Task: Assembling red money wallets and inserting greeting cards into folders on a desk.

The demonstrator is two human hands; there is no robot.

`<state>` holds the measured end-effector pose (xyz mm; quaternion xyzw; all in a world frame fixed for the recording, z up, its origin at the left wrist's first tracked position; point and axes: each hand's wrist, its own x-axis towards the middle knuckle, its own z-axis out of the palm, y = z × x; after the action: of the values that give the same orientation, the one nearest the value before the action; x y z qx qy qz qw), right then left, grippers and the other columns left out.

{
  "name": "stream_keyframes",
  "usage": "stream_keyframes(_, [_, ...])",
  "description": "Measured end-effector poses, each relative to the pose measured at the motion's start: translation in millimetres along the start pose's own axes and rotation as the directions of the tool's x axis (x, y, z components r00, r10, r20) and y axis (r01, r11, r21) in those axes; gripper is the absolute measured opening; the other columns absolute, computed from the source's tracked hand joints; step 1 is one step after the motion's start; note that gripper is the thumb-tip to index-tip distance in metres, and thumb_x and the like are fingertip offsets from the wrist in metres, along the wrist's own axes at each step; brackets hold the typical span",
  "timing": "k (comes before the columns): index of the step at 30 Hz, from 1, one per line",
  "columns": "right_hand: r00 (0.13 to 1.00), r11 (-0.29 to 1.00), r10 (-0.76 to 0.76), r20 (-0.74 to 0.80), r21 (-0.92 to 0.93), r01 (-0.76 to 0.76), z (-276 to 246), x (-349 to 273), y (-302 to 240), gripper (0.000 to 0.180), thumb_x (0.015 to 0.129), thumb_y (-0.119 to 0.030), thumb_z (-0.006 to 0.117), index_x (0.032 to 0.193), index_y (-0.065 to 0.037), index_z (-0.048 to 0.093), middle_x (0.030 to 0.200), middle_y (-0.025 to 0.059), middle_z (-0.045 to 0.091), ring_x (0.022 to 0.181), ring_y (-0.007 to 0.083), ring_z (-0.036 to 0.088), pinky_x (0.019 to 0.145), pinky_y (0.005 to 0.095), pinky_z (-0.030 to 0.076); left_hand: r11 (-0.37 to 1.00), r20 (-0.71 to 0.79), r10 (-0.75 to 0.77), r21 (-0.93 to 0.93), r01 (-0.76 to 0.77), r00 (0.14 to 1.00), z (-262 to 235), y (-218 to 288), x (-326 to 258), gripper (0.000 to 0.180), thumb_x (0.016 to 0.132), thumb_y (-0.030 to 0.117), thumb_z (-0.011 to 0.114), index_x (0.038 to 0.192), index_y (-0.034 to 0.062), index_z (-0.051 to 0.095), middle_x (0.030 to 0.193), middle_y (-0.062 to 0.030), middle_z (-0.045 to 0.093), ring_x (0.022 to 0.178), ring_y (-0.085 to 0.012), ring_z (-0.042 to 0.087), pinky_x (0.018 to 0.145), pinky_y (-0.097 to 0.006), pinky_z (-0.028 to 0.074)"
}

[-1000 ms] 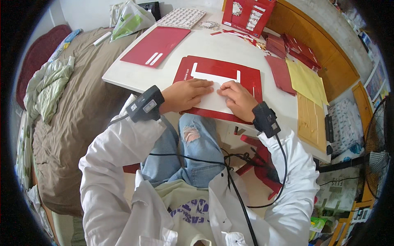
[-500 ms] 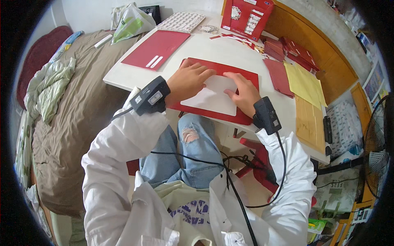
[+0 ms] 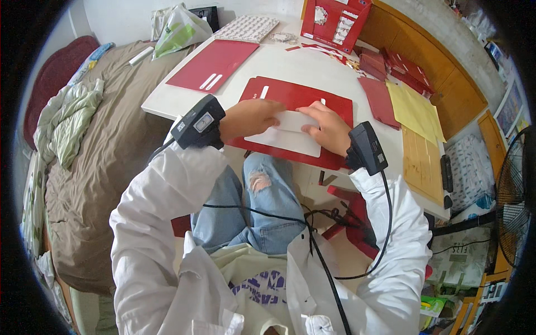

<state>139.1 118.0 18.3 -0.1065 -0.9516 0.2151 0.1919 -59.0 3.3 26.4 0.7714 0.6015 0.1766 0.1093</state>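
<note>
A white sheet of paper [image 3: 287, 144] lies on a red card board [image 3: 335, 111] with white slots near the table's front edge. Its far part is bent up and over toward me, leaving a crease line across it. At the left end of the bent flap, my left hand [image 3: 258, 116] has its fingers curled onto the edge. My right hand [image 3: 328, 129] pinches the flap's right end between thumb and fingers. Parts of the left fingertips are hidden behind the paper.
On the white table [image 3: 167, 106] lie a red panel [image 3: 215, 64], a patterned board [image 3: 247, 28], yellow paper [image 3: 413, 109] and dark red sheets [image 3: 379, 103]. A red display box [image 3: 335, 25] stands at the back. A bed [image 3: 106, 167] is at left, a black fan [image 3: 511, 206] at right.
Both hands have drawn toward me, and the paper's far part has come up and folded over. The left fingers went from spread to curled on its edge.
</note>
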Motion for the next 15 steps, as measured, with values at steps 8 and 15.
stream_keyframes(8, [0.999, 0.917, 0.046, 0.003, -0.396, -0.041, 11, 1, -3, 0.046, 0.082, -0.017, 0.057, 0.125, -0.003, 0.047, 0.107, 0.0138, 0.046, 0.101, 0.0274, 0.047, 0.084, 0.0373, 0.041, 0.718, -0.2, 0.299, 0.691, -0.082, 0.933, 24, -2, -5, 0.041, 0.084, 0.021, 0.054, 0.123, 0.0087, 0.049, 0.107, -0.0086, 0.047, 0.107, -0.0248, 0.046, 0.089, -0.043, 0.04])
stream_keyframes(15, [0.97, 0.769, -0.217, -0.11, -0.631, 0.101, 16, -1, -7, 0.041, 0.078, -0.016, 0.058, 0.117, -0.007, 0.053, 0.096, 0.0084, 0.049, 0.093, 0.0247, 0.05, 0.075, 0.0378, 0.045, 0.895, -0.056, 0.254, 0.393, -0.213, 0.966, 25, 5, -9, 0.043, 0.077, 0.006, 0.056, 0.12, 0.0037, 0.05, 0.103, -0.0094, 0.049, 0.098, -0.0246, 0.051, 0.082, -0.033, 0.048])
